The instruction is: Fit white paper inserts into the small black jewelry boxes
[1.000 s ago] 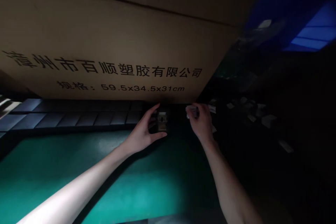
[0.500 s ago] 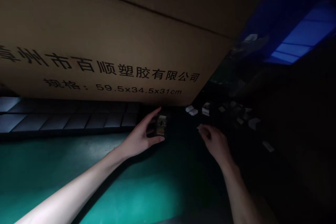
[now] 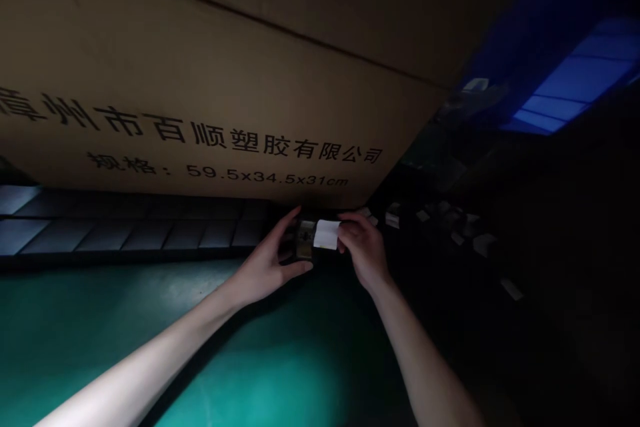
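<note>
My left hand (image 3: 267,257) curves around a small dark open box (image 3: 305,240), thumb on the near side and fingers on the far side. Inside the box something yellowish and metallic-looking shows, though the dim light blurs its kind. A folded white paper slip (image 3: 327,235) is pinched in my right hand (image 3: 365,247), fingers closed on its right edge. The slip hangs just over the right part of the box; whether they touch I cannot tell.
A large printed cardboard carton (image 3: 225,80) stands right behind my hands. Two rows of dark boxes (image 3: 145,237) lie at left on the green tabletop (image 3: 200,333). Several paper slips (image 3: 393,217) are scattered on the right. A blue bin (image 3: 500,93) stands at the far right.
My right hand has moved left from among the scattered slips to the small box, bringing a white paper slip. My left hand has stayed around the box.
</note>
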Demonstrator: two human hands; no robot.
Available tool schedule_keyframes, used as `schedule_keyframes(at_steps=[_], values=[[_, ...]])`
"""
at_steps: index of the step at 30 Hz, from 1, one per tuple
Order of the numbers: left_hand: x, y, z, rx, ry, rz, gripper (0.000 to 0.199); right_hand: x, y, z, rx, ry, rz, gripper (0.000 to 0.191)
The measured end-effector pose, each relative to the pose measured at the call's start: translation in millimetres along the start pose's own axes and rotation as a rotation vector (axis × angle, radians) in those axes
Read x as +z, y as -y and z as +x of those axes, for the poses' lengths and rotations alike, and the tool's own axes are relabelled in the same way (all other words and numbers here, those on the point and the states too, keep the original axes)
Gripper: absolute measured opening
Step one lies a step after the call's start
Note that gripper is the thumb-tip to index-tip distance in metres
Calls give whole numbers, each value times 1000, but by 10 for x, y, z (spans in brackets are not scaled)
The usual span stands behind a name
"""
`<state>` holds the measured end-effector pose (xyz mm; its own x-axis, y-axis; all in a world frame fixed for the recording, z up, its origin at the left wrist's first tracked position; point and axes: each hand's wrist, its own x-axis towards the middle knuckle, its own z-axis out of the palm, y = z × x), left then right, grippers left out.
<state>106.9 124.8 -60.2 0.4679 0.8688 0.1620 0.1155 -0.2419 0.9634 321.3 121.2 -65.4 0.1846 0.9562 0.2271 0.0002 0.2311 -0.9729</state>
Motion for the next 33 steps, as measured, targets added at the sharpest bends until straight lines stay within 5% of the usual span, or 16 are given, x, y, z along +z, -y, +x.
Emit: schedule_keyframes(at_steps=[7,14,23,33], values=[[56,-63,-1,-110,-50,-119,82,207,-16,-262,4,-50,-3,25],[129,-66,-37,-236,-121,-333,103,284,44,-379,-195,-199,-144,14],[150,-127,-76,-261,-62,-401,103,275,3,-404,-265,-56,-239,7],[180,-175,-64,-161,-223,-181,52,325,-20,-455,-547,-42,-389,8]])
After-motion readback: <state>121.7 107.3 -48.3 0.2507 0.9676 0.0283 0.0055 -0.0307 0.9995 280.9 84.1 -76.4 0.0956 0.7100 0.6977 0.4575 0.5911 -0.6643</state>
